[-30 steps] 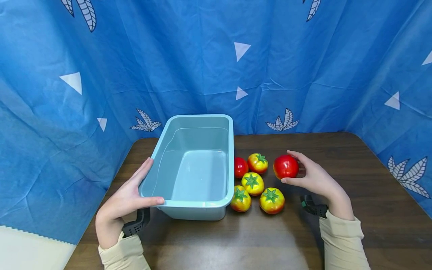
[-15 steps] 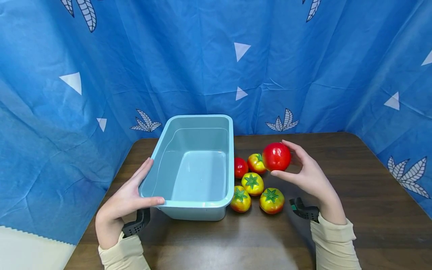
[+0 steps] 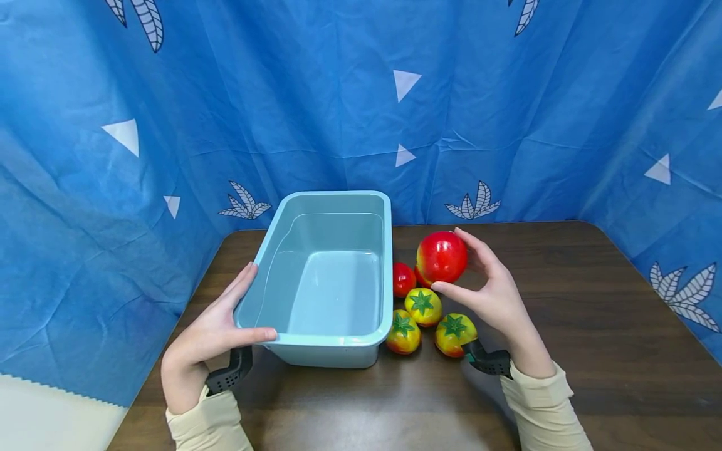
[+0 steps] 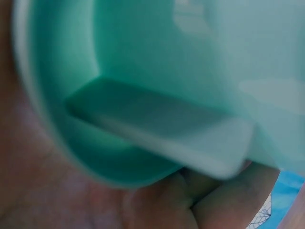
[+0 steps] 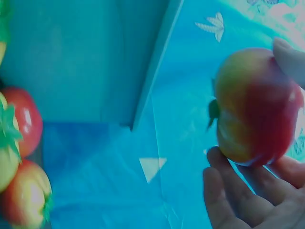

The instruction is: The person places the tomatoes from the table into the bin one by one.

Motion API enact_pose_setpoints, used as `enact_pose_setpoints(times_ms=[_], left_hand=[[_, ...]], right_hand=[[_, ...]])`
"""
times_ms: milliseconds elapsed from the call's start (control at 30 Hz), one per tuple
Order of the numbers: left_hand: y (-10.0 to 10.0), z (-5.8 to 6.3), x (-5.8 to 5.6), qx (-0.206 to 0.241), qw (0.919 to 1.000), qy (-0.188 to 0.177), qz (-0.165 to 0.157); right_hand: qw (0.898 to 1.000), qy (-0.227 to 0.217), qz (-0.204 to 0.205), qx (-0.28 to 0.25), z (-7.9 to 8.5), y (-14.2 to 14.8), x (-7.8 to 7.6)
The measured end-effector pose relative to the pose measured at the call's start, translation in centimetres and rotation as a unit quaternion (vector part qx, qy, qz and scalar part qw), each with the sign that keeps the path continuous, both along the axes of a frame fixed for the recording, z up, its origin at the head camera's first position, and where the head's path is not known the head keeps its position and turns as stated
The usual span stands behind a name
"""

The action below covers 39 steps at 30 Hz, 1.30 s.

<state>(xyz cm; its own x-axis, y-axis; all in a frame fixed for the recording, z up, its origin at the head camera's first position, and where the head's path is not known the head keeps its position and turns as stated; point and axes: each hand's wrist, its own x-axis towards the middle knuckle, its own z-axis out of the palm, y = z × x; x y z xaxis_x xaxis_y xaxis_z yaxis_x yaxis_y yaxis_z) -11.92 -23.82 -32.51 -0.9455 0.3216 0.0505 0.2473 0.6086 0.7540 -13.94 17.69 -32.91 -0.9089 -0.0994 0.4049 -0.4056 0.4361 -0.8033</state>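
"While the right hand (image 3: 496,291) holds the glossy red tomato (image 3: 442,257), curled thumb and fingers about it, which way does the light-blue plastic tub (image 3: 321,356) lie?"

"To its left. The tomato is just beyond the tub's right-hand side, partly hiding one of five other tomatoes (image 3: 423,307), and looks raised off the wooden table (image 3: 598,282)."

"And the tub's long axis?"

"Front to back, away from the person, so one long side faces the right hand. I'd judge the gap across that rim to be what counts."

"Which way does the tomato's green stem end point?"

"Away from the palm, by the right wrist view; from the head it's hidden."

"What of the left hand (image 3: 211,332)?"

"It grips the tub's near left corner, thumb along the front rim, well apart from the tomato. The right hand is plainly the nearer one."
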Motion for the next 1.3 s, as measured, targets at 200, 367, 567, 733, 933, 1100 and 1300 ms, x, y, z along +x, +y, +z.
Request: enact_pose_setpoints(times_ms=[200,367,567,733,933,1100,1300], left_hand=[[-0.1,-0.1,0.0,-0.001,1.0,0.002,0.0],[-0.1,-0.1,0.0,0.003,1.0,0.006,-0.006],[-0.1,0.0,0.0,0.003,1.0,0.006,-0.006],[-0.2,0.0,-0.1,0.004,1.0,0.004,-0.005],[-0.1,-0.1,-0.1,0.004,1.0,0.004,-0.005],[-0.1,0.0,-0.1,0.002,1.0,0.004,-0.004],[-0.1,0.1,-0.1,0.0,1.0,0.007,-0.003]], right_hand=[[0.999,0.007,0.021,-0.043,0.0,-1.6,0.3],[0.997,-0.01,0.055,-0.061,0.0,-3.0,0.7],[0.991,-0.016,0.091,-0.094,-0.4,-4.7,1.2],[0.989,-0.008,0.102,-0.102,-0.4,-6.2,1.9],[0.99,0.004,0.103,-0.097,0.0,-7.6,2.9],[0.988,-0.001,0.117,-0.101,-1.2,-8.0,2.5],[0.986,-0.001,0.134,-0.097,0.1,-9.0,3.6]])
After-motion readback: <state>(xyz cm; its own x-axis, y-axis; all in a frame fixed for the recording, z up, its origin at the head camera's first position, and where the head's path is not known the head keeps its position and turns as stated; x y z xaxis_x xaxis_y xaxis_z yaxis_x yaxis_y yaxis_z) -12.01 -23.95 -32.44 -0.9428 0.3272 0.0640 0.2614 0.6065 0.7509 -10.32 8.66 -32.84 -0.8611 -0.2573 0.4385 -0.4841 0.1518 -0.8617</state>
